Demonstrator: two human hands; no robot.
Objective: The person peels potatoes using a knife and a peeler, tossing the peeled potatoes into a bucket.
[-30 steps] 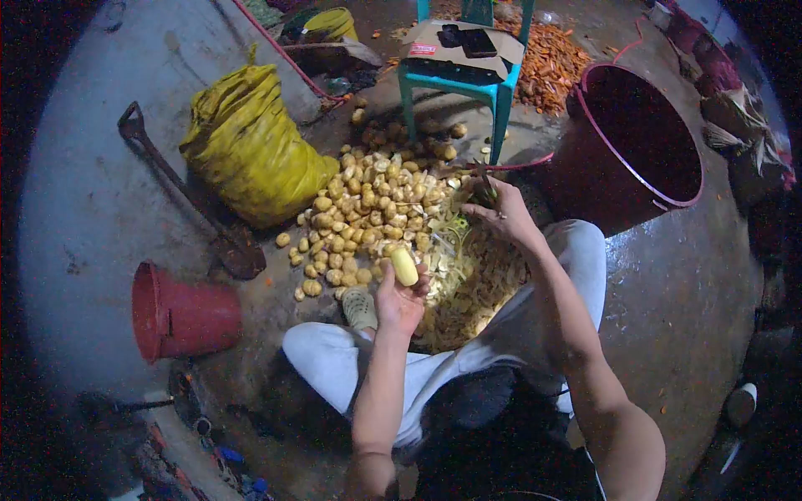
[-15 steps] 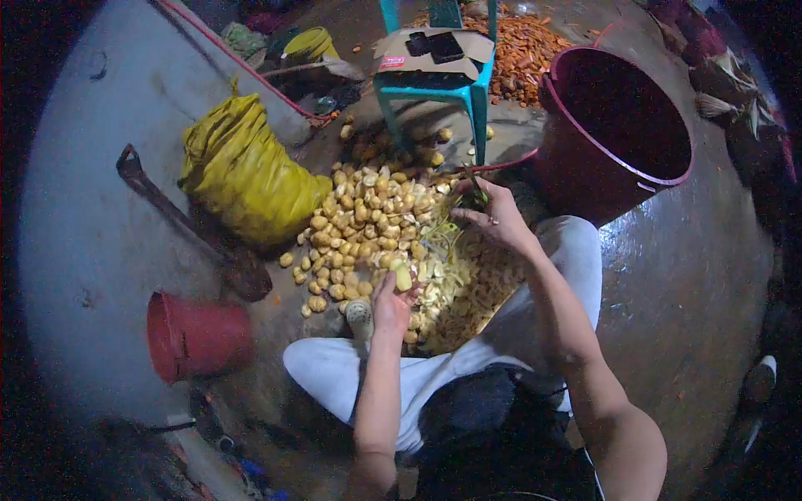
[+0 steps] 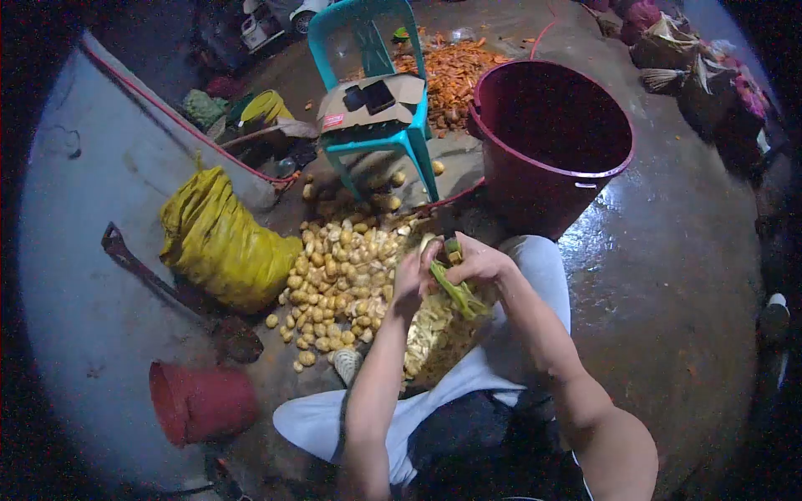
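Both of my hands meet over the pile in front of my crossed legs. My left hand (image 3: 410,277) is closed around a brownish potato (image 3: 431,250), mostly covered by the fingers. Beside it, my right hand (image 3: 479,260) is closed on a small green-and-yellow peeling tool (image 3: 454,250), whose exact shape is partly hidden. Pale green-yellow peel strips (image 3: 458,292) hang below that hand. Under and left of the hands lies a heap of potatoes (image 3: 334,275), with a mound of pale peelings (image 3: 430,334) close to my legs.
A large maroon bin (image 3: 535,184) stands at right, beyond my knee. Behind the potatoes is a teal chair (image 3: 368,144) bearing cardboard and dark devices, with orange carrots (image 3: 451,71) behind. At left are a yellow sack (image 3: 225,242), a long-handled tool (image 3: 146,267) and a red bucket (image 3: 205,402).
My hands, apart before, have come together. The pale peeled potato in my left hand no longer shows; a brownish one is there now. The view has shifted, with surroundings appearing lower and further left.
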